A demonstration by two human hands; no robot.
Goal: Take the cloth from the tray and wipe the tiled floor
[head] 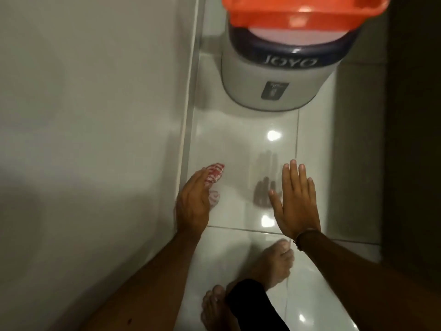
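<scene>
- Left hand [193,201] grips a red-and-white cloth [214,173] near the wall [95,115].
- Right hand [296,201] spread flat, empty, over the glossy tiled floor [238,144].
- Orange tray [303,10] far, atop a bin [276,77].

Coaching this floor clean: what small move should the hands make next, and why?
Probably press the red-and-white cloth, bunched in the left hand, down onto the glossy tiled floor and start a stroke; the right hand is open and empty.

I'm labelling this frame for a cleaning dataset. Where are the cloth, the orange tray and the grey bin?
cloth [214,172]: head view, on the red-and-white bunch beyond the left hand's fingers.
orange tray [303,14]: head view, on its near wall.
grey bin [274,80]: head view, on its front side.
</scene>
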